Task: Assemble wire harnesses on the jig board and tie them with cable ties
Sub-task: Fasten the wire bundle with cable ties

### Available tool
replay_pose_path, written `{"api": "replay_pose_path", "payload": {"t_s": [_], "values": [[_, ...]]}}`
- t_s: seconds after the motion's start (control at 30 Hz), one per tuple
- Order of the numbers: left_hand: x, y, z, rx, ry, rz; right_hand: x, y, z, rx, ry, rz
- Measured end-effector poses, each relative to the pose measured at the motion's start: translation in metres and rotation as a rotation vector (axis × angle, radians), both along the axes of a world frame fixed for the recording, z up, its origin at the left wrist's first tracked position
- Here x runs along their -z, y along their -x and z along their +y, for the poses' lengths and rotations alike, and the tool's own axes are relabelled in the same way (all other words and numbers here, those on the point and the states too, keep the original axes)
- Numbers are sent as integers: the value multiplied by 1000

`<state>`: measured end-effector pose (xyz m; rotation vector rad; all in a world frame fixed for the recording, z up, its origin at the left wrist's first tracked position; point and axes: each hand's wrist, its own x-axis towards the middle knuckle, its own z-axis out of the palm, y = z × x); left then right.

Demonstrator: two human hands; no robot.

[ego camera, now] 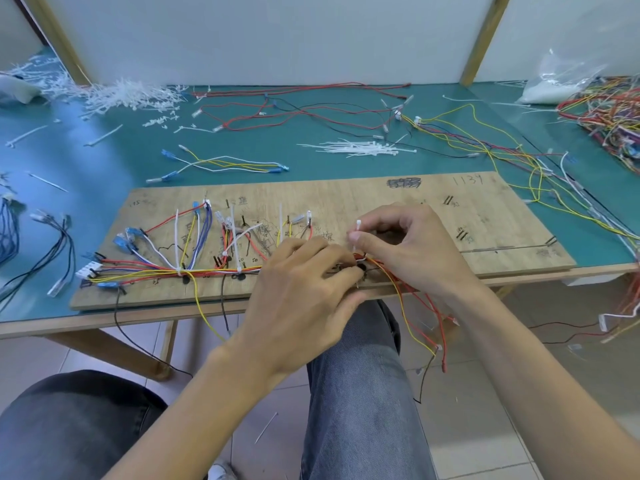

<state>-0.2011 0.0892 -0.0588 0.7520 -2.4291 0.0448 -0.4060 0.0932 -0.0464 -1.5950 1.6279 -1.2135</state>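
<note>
Lead: While the jig board (485,209) carries the harness (214,270) along its near edge, your left hand (304,282) has its grip clamped over the bundle at the board's near middle. Your right hand (408,247), just beyond, pinches an upright cable tie (357,230) between thumb and forefinger.

Checker: The risk, as I judge it, is the red and yellow leads (415,327) spilling off the board's near edge toward your lap. The tie could close round only part of the bundle and leave a strand out. Ease your left grip too soon and the wires may spread. Pull crooked and the tie could cinch in the wrong spot.

Lead: Round the board, the green counter (311,157) is busy. There's a wire tangle (609,109) beyond its right end, white offcuts (124,95) beyond its left end against pale wall panels (277,36), and fresh ties (360,148) just behind it.

Checker: Below the board's near edge is tiled floor (485,410), with a stray tie (266,427) on it.
</note>
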Motion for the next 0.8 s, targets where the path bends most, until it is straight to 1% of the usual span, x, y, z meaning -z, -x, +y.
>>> {"api": "replay_pose_path", "payload": {"t_s": [0.2, 0.33, 0.43, 0.5, 0.6, 0.7, 0.8], "values": [[-5, -3, -9, 50, -94, -10, -1, 1, 0, -39, 8, -12], [-5, -4, -16, 81, -36, -24, 0, 1, -2, -49, 0, 49], [-3, 0, -12, 39, 7, 19, 0, 2, -2, -52, 14, 59], [-2, 4, -9, -19, -74, 98, 0, 3, -1, -61, 30, 69], [-4, 15, -7, -151, -281, 265, -1, 3, 1, -71, 55, 99], [-5, 28, -9, -220, -486, 432, -2, 4, 1, -49, 54, 77], [-9, 34, -8, -235, -567, 507, -2, 4, 1, -49, 28, 35]]}}
